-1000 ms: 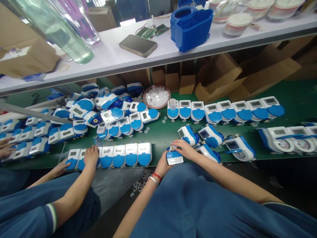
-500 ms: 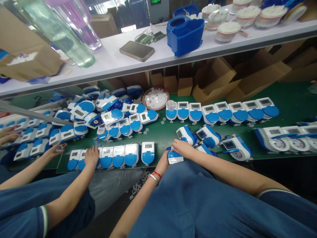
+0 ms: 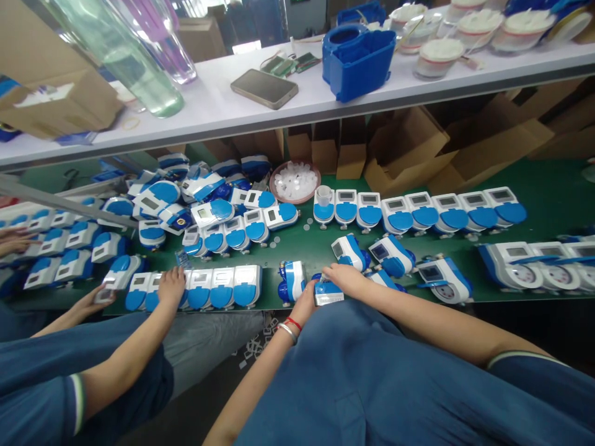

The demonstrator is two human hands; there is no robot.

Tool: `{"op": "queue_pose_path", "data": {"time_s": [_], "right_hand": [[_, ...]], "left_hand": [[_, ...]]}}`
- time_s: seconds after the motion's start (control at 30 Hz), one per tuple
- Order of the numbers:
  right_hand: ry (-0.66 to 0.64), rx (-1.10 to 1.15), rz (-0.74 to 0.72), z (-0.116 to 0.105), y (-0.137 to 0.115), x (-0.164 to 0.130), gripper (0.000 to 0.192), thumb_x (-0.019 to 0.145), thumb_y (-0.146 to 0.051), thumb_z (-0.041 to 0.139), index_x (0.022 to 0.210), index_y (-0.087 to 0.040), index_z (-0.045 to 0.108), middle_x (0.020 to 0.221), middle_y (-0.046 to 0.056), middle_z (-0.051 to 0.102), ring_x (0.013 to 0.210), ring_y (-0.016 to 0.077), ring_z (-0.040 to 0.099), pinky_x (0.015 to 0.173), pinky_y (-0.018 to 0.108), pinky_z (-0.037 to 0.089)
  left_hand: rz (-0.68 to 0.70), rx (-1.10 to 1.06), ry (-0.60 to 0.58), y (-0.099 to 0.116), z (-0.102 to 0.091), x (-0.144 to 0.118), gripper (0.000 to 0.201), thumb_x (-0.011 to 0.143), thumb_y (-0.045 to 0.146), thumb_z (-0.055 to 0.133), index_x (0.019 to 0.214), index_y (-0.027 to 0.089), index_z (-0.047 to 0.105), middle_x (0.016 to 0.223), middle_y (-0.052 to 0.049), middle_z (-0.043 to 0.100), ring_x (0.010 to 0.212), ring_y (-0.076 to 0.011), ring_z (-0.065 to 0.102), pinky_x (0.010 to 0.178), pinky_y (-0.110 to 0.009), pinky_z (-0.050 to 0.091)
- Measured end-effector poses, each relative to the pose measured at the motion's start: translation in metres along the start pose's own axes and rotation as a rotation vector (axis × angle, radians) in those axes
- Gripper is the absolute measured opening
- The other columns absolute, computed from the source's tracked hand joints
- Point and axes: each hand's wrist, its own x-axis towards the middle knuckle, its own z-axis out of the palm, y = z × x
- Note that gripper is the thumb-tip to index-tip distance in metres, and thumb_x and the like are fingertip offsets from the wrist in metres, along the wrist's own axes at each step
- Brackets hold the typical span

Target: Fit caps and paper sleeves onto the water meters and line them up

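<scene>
A blue and white water meter (image 3: 329,292) sits at the bench's front edge, close against my body. My left hand (image 3: 305,302) is closed around its left side. Over its upper part my right hand (image 3: 343,276) is closed in a pinch; whatever lies between those fingertips is too small and covered to name. Just left of my left hand, another water meter (image 3: 294,280) lies turned on its side. Several more meters rest right of my right hand, among them a tilted one with a dark display (image 3: 391,254).
A co-worker's hand (image 3: 171,285) rests on a row of meters at left; their other hand (image 3: 95,300) holds a meter. Behind are a bowl of clear plastic pieces (image 3: 296,197), a meter row (image 3: 424,215) and open cartons (image 3: 409,152). A shelf (image 3: 209,111) overhangs the bench.
The upright meter left of my left hand now lies on its side, nearer to me. The co-worker has drawn a meter toward their row. My hands have hardly moved.
</scene>
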Motion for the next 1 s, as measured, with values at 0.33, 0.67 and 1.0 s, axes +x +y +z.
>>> {"op": "queue_pose_path", "data": {"time_s": [0.33, 0.67, 1.0], "right_hand": [[0.054, 0.168, 0.141, 0.012, 0.0, 0.011, 0.032, 0.088, -0.033, 0.047, 0.11, -0.011, 0.053, 0.095, 0.016, 0.065, 0.092, 0.0266, 0.063, 0.079, 0.035, 0.046], [0.232, 0.666, -0.139, 0.057, 0.009, -0.011, 0.083, 0.064, -0.037, 0.071, 0.135, -0.017, 0.035, 0.13, 0.014, 0.047, 0.12, 0.0261, 0.045, 0.099, 0.039, 0.037], [0.074, 0.2, 0.399, 0.005, 0.002, 0.086, 0.067, 0.07, -0.064, 0.057, 0.108, -0.01, 0.06, 0.104, 0.019, 0.064, 0.098, 0.0283, 0.06, 0.081, 0.031, 0.045]], "left_hand": [[0.136, -0.184, -0.646, 0.085, 0.224, -0.165, 0.062, 0.064, 0.025, 0.07, 0.121, 0.017, 0.047, 0.121, -0.011, 0.056, 0.118, -0.0252, 0.047, 0.104, -0.039, 0.033], [0.148, -0.298, -0.665, 0.043, 0.236, -0.148, 0.078, 0.059, 0.018, 0.074, 0.127, 0.017, 0.036, 0.123, -0.011, 0.053, 0.113, -0.0215, 0.051, 0.1, -0.036, 0.037], [0.152, -0.023, -0.157, 0.018, 0.217, -0.113, 0.056, 0.08, 0.025, 0.054, 0.132, 0.015, 0.035, 0.138, -0.015, 0.037, 0.133, -0.0241, 0.029, 0.112, -0.041, 0.024]]}}
